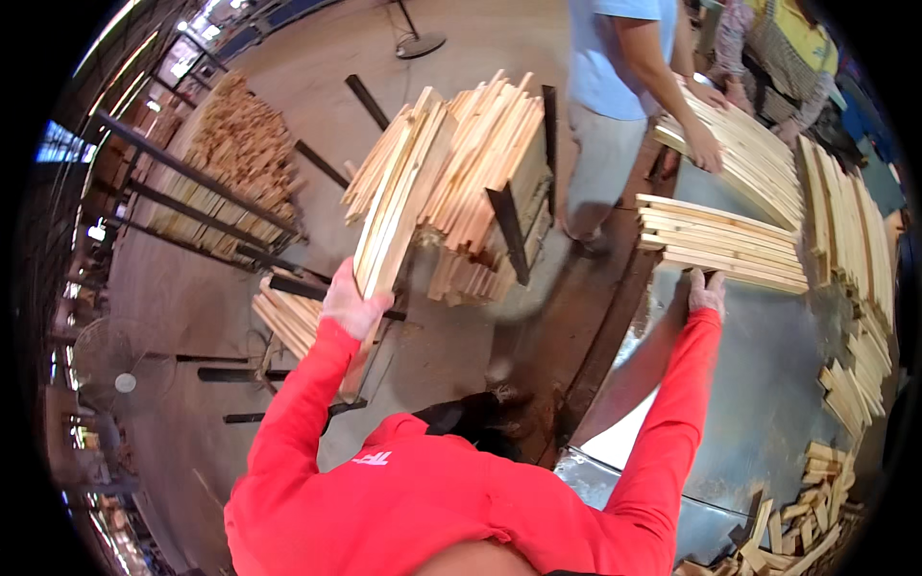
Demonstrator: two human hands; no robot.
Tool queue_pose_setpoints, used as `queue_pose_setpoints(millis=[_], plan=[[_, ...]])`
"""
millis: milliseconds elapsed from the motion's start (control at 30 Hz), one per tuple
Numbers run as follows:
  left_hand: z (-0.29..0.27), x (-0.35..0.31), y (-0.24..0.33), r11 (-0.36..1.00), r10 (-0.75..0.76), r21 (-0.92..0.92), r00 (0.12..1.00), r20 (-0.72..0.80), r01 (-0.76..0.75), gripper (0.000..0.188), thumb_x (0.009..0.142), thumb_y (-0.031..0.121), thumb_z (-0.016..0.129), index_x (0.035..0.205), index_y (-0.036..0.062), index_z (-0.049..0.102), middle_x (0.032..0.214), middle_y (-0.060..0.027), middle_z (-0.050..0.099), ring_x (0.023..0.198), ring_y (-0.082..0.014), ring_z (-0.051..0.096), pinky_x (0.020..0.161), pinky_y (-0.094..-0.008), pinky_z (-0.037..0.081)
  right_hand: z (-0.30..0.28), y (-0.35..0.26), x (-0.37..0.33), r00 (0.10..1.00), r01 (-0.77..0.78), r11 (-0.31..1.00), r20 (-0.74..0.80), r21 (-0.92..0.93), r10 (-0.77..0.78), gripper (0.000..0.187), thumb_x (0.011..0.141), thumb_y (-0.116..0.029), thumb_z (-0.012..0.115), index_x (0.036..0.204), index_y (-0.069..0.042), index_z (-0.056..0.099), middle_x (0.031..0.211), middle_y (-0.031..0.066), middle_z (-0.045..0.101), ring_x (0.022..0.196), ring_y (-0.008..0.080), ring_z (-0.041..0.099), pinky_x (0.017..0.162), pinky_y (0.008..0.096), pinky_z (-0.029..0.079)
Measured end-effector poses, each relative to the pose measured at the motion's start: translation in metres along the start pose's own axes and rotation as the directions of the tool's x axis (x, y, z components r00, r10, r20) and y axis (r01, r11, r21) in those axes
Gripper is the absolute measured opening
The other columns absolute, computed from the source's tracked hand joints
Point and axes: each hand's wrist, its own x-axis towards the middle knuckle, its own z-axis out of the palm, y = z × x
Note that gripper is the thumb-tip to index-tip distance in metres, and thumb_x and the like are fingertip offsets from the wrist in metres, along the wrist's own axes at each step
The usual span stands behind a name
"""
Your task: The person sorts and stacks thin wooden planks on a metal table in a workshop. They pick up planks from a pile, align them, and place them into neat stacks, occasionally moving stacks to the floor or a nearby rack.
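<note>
Bundle of pale wooden strips (407, 197) in the left hand (355, 300), gripped at its near end, pointing away; behind it a larger strip stack (495, 144) between dark metal posts. Whether bundle rests on stack: cannot tell. Hands well apart. Right hand (708, 291) at the near edge of a row of strips (720, 238) on the metal tabletop (759, 384); its grip cannot be told. Beyond, a co-worker in light blue has both hands at another row (754, 158). Wood offcuts (802, 528) lie lower right.
</note>
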Motion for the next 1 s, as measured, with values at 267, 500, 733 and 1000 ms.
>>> queue_pose_setpoints(millis=[267, 500, 733, 1000], plan=[[-0.013, 0.176, -0.067, 0.854, -0.221, 0.460, 0.970, -0.098, 0.242, 0.074, 0.070, 0.037, 0.080, 0.128, 0.0059, 0.045, 0.128, -0.0180, 0.055, 0.120, -0.0338, 0.053, 0.100, -0.0421, 0.043, 0.022, -0.025, -0.155, 0.888, 0.399, 0.875, -0.121, -0.276, -0.443, 0.050, 0.094, -0.034, 0.048, 0.137, -0.010, 0.047, 0.139, 0.0187, 0.048, 0.128, 0.0385, 0.043, 0.106, 0.0457, 0.037], [0.040, 0.365, -0.173, 0.807, -0.263, 0.501, 0.950, -0.168, 0.312, 0.086, 0.073, 0.048, 0.076, 0.136, 0.0041, 0.037, 0.133, -0.0193, 0.051, 0.123, -0.0344, 0.051, 0.101, -0.0445, 0.042, 0.016, -0.009, -0.253, 0.985, 0.087, 0.920, -0.107, -0.381, -0.137, 0.053, 0.094, -0.030, 0.050, 0.140, -0.004, 0.043, 0.144, 0.0220, 0.041, 0.132, 0.0382, 0.039, 0.110, 0.0452, 0.033], [0.163, 0.455, -0.217, 0.867, -0.341, 0.461, 0.901, 0.268, 0.191, 0.097, 0.077, 0.065, 0.063, 0.146, 0.0067, 0.029, 0.147, -0.0189, 0.040, 0.131, -0.0335, 0.044, 0.107, -0.0455, 0.036, 0.045, -0.077, -0.285, 0.945, -0.293, 0.744, -0.061, -0.600, 0.322, 0.064, 0.096, -0.037, 0.048, 0.149, -0.006, 0.028, 0.150, 0.0213, 0.033, 0.137, 0.0373, 0.032, 0.112, 0.0443, 0.029], [0.205, 0.480, -0.237, 0.762, -0.219, 0.637, 0.972, 0.082, 0.118, 0.102, 0.078, 0.072, 0.053, 0.150, 0.0059, 0.024, 0.150, -0.0204, 0.035, 0.138, -0.0351, 0.036, 0.113, -0.0460, 0.029, 0.059, -0.149, -0.309, 0.928, -0.322, 0.831, 0.022, -0.454, 0.372, 0.066, 0.088, -0.032, 0.058, 0.143, -0.002, 0.038, 0.147, 0.0265, 0.035, 0.135, 0.0410, 0.035, 0.112, 0.0442, 0.030]])
